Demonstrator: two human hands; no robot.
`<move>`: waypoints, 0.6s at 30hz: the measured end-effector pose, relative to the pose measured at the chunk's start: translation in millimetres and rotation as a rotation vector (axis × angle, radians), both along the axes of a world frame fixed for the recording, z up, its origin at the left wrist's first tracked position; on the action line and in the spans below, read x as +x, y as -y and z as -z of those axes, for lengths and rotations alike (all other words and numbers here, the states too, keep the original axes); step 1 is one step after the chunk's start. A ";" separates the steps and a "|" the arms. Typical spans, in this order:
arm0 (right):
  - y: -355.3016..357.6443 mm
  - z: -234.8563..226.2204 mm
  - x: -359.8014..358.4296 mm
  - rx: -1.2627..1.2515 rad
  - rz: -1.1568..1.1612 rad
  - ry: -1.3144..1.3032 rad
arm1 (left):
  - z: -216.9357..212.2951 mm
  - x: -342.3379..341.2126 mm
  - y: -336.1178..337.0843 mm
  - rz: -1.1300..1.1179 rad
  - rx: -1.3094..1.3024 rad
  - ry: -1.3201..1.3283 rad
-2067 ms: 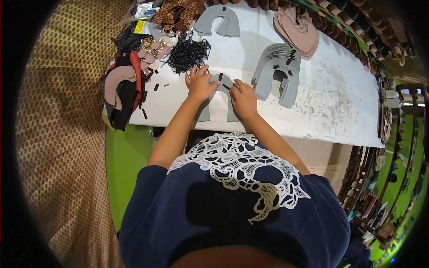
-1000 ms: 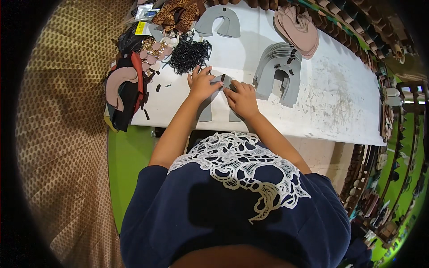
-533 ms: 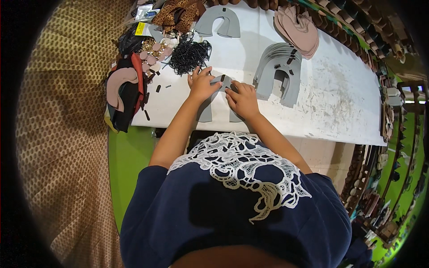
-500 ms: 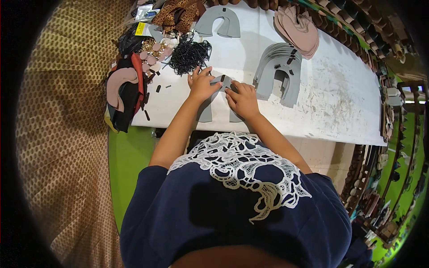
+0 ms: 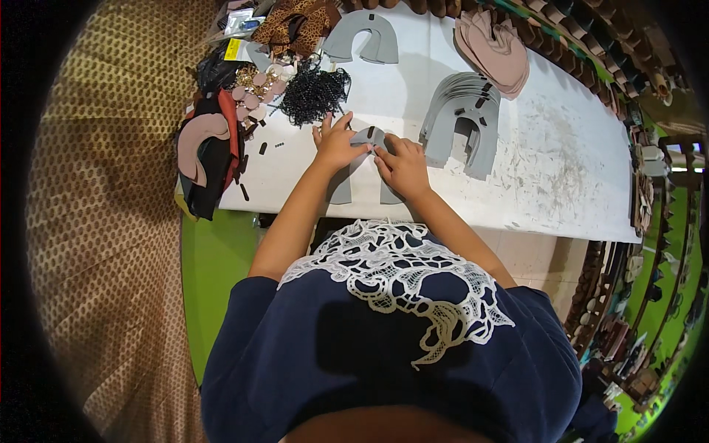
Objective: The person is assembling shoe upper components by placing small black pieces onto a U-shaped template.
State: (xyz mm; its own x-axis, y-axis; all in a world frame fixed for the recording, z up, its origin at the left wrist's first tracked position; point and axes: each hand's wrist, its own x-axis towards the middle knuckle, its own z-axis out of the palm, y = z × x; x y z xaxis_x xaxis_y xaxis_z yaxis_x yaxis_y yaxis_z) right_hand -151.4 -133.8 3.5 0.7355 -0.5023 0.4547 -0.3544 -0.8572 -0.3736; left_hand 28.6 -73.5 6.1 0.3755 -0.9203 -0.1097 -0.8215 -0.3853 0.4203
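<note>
On the white-covered table in front of me lies a grey arch-shaped flat piece (image 5: 341,190), its two legs toward me. A small dark oblong tab (image 5: 371,133) sits at the top of its curve. My left hand (image 5: 338,145) grips the left side of the curve with the thumb on it, other fingers spread toward a heap of black beaded strands (image 5: 316,92). My right hand (image 5: 405,164) is closed at the right side of the curve, its fingertips pressing on the piece. Both hands partly cover it.
To the right stands a fanned stack of similar grey arches (image 5: 436,122), with pink pieces (image 5: 491,55) behind. Another grey arch (image 5: 340,40) lies at the far side. Pink discs (image 5: 251,98), dark tabs (image 5: 244,192) and a pink curved piece (image 5: 190,151) are at the left.
Both hands stay at the curve of the grey arch. My left thumb has shifted slightly down on it. The rest of the table looks the same.
</note>
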 end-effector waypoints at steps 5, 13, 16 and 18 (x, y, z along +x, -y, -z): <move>0.2 -1.9 0.3 0.018 0.004 -0.020 | -3.0 -5.5 2.0 -0.007 0.069 -0.041; 2.1 -2.2 -0.5 0.055 0.001 -0.030 | -19.7 -17.6 2.9 -0.052 0.125 -0.125; -0.2 -3.1 -3.6 0.052 -0.012 0.003 | -19.8 -20.0 -1.3 -0.059 0.143 -0.133; -1.7 -3.7 -7.1 0.059 -0.023 0.035 | -21.0 -23.5 -6.9 -0.053 0.142 -0.113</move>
